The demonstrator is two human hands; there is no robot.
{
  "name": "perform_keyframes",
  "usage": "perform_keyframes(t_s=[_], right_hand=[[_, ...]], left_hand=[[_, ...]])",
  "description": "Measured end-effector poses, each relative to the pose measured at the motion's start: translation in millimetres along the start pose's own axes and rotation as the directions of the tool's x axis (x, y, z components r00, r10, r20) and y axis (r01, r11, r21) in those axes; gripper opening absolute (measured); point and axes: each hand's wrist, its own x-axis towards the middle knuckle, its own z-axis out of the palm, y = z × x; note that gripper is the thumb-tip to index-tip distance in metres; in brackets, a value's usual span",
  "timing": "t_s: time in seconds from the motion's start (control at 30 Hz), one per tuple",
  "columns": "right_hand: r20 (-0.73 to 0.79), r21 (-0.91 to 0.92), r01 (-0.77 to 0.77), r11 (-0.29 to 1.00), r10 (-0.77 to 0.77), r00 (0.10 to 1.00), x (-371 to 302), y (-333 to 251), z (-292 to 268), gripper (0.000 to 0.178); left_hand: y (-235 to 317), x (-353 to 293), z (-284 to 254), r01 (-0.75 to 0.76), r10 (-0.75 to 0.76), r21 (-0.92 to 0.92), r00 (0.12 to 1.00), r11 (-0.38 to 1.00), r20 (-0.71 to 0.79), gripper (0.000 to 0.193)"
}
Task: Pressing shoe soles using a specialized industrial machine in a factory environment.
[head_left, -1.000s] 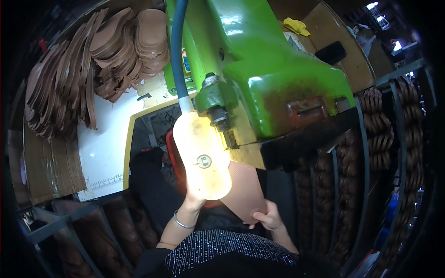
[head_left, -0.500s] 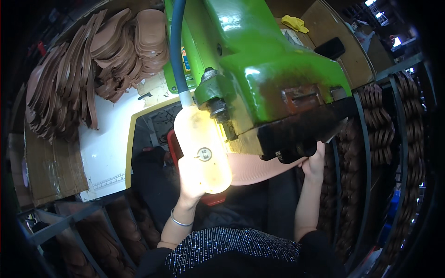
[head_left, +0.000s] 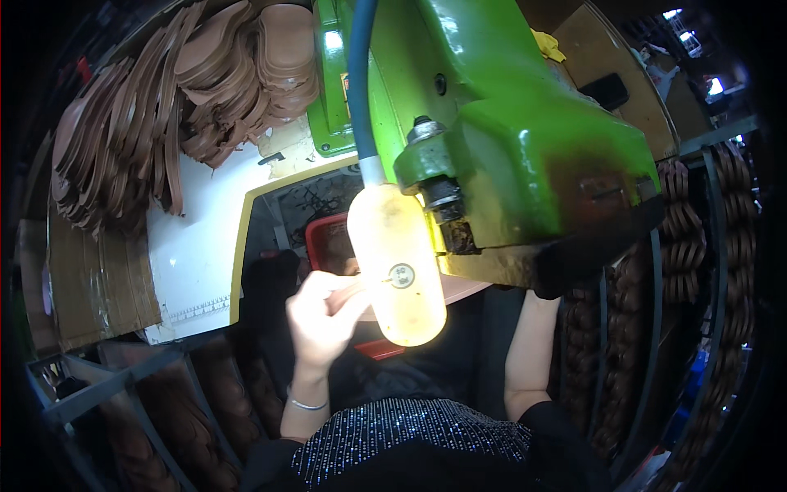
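A pinkish-brown shoe sole (head_left: 466, 289) lies under the head of a green machine (head_left: 525, 156), mostly hidden by the machine and by a glowing lamp (head_left: 398, 307). My left hand (head_left: 321, 324) is closed in a pinch at the sole's left end, its fingertips partly lost in the glare beside the lamp. On the other side, my right forearm (head_left: 531, 348) reaches up beneath the machine's dark lower edge. That edge covers my right hand, so its fingers and whatever they touch are hidden.
Stacked brown soles (head_left: 287, 57) and thin sole pieces (head_left: 119, 148) crowd the white tabletop (head_left: 193, 266) at left. A red container (head_left: 324, 242) sits below the table cutout. Metal racks (head_left: 648, 328) of soles flank me. A cardboard box (head_left: 631, 82) stands at back right.
My left hand has shifted left, out from behind the lamp. My right hand has slipped out of sight under the machine head, and less of the sole shows. The whole view has shifted slightly.
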Motion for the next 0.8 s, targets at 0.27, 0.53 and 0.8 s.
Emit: perform_keyframes(t_s=[0.27, 0.53, 0.8], right_hand=[[-0.038, -0.084, 0.072, 0.994, -0.075, 0.996, 10, -43, -17, 0.042], [0.002, -0.158, -0.024, 0.987, 0.024, 1.0, 19, 0, -16, 0.033], [0.02, -0.495, 0.184, 0.849, -0.201, 0.979, -3, 59, 19, 0.031]], left_hand=[[-59, -3, 67, -0.027, 0.049, -0.182, 0.992, 0.983, 0.114, 0.021], [-34, -7, 29, -0.135, 0.12, -0.115, 0.985, 0.984, -0.128, 0.008], [-2, -6, -17, 0.024, -0.023, 0.052, 1.0, 0.998, -0.016, 0.018]])
